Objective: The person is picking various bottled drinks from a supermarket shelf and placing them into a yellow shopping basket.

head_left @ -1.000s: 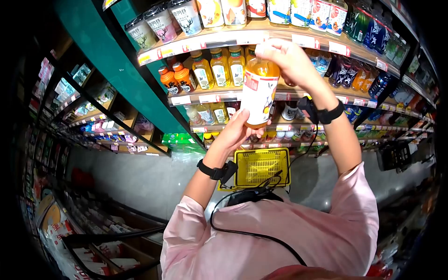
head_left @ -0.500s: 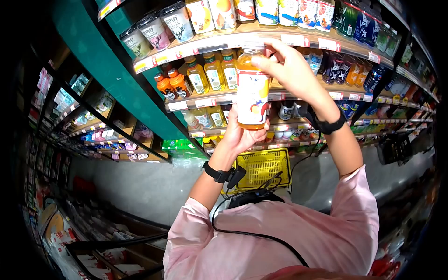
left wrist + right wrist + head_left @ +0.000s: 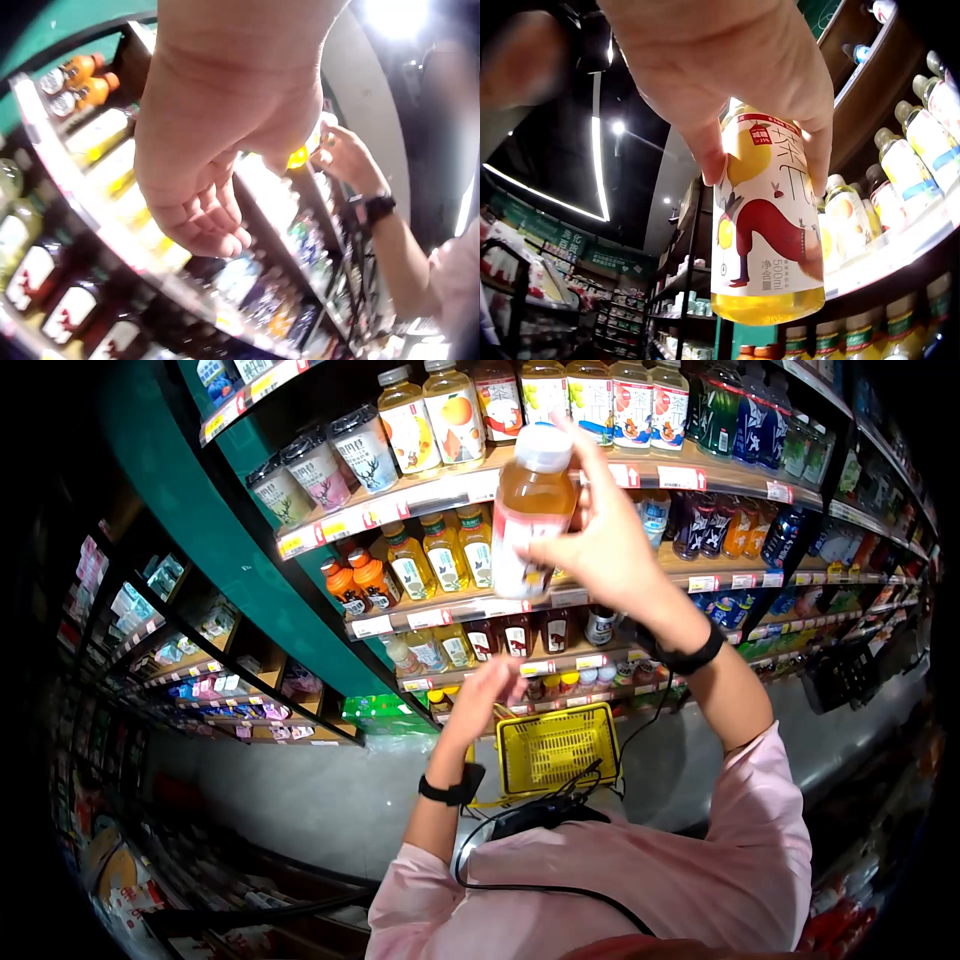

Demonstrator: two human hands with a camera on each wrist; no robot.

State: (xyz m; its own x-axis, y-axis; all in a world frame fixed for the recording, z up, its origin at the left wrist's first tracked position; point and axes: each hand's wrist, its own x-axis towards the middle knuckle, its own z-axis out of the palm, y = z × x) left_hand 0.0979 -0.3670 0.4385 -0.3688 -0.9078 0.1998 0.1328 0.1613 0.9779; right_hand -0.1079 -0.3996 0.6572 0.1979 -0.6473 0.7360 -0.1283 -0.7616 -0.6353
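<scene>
In the head view my right hand (image 3: 605, 550) grips a bottle of amber drink (image 3: 535, 490) by its upper body, thumb across the label. The bottle stands nearly upright in front of the shelves, its pale cap toward the camera. From the right wrist view, the white label (image 3: 769, 217) shows a yellow fruit and a red-clad figure, with thumb and fingers on opposite sides. My left hand (image 3: 480, 695) hangs below the bottle and apart from it. Its fingers (image 3: 202, 217) are loosely curled with nothing in them.
Similar fruit-label bottles (image 3: 455, 420) line the upper shelf, beside lidded cups (image 3: 362, 448). Yellow drink bottles (image 3: 442, 555) and orange bottles (image 3: 375, 577) fill the shelf below. A yellow basket (image 3: 560, 755) sits on the floor near the body, with a black cable (image 3: 640, 725) hanging beside it.
My left hand has let go of the bottle's base and dropped away. My right hand has shifted from the cap and neck to the upper body, and now holds the bottle alone.
</scene>
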